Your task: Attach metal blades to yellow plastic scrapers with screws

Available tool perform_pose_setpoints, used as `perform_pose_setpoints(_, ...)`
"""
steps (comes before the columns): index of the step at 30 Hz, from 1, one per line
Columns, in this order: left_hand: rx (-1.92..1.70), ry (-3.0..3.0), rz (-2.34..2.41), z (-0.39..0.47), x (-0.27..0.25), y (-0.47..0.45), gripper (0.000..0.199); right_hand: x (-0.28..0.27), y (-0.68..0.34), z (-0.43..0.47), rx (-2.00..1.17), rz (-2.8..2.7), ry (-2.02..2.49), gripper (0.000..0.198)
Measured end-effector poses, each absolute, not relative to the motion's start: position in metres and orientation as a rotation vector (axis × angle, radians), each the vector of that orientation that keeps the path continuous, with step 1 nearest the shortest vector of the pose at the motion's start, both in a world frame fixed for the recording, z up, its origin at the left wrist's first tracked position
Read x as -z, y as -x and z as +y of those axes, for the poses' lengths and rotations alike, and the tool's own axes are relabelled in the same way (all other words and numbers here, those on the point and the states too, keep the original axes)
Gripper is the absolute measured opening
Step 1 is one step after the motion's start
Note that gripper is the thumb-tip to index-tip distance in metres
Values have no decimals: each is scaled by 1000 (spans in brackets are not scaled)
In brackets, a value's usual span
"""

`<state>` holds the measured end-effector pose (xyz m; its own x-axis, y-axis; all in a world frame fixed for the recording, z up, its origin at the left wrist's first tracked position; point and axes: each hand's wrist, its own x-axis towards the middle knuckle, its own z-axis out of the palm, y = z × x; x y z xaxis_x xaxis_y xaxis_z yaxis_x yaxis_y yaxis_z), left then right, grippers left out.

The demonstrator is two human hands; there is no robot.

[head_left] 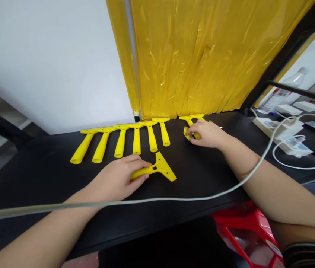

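Observation:
My left hand [122, 176] is closed around the handle of a yellow plastic scraper [164, 167], whose wide flat head points right, just above the black shelf top. Several matching yellow scrapers [136, 139] lie in a row along the back, heads to the wall and handles toward me. Farther right, my right hand [206, 133] has its fingers bent together over more yellow scrapers [185, 118]. A small yellow edge and a dark bit show at its fingertips; what it grips is mostly hidden. A thin shiny tip sticks out beyond the wrist.
A pale cable [157, 200] crosses in front of both forearms. White boxes and a power strip [291, 143] stand at the right, near a clear plastic bottle [286, 89]. Yellow film [202, 56] covers the back. Below the shelf edge is a red object [249, 227].

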<state>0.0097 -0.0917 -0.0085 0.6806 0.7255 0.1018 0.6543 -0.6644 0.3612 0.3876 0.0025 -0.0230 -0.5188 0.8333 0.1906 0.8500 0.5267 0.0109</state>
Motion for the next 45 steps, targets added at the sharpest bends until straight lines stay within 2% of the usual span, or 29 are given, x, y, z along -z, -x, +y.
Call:
perform_pose_setpoints(8, -669, -2254, 1233, -87, 15, -10, 38, 19, -390, 1, 53, -2132, 1440, 22)
perform_pose_setpoints(16, -839, -1927, 1159, -78, 29, -23, 44, 13, -365, -10, -27, -2080, 1409, 21)
perform_pose_setpoints(21, -860, -1714, 1139, -61, 18, -37, 59, -6, -376, 3, 69, -1944, 1649, 22)
perform_pose_setpoints(25, -732, -1954, 1316, -31, -4, -71, 36, 0, -388, 16, 91, -1896, 1918, 24)
perform_pose_setpoints(28, -571, -2211, 1508, -5, -13, -111, 36, 14, -387, 18, 29, -1903, 2012, 27)
perform_pose_setpoints(34, -434, -2340, 1638, 36, -6, -179, 32, 24, -380, 14, -10, -1985, 2154, 31)
perform_pose_setpoints(39, -242, -2384, 1713, 54, -2, -205, 30, 23, -378, 14, 29, -1978, 2156, 27)
perform_pose_setpoints(45, -209, -2448, 1679, 63, 2, -220, 35, 23, -378, 13, 3, -1983, 2158, 30)
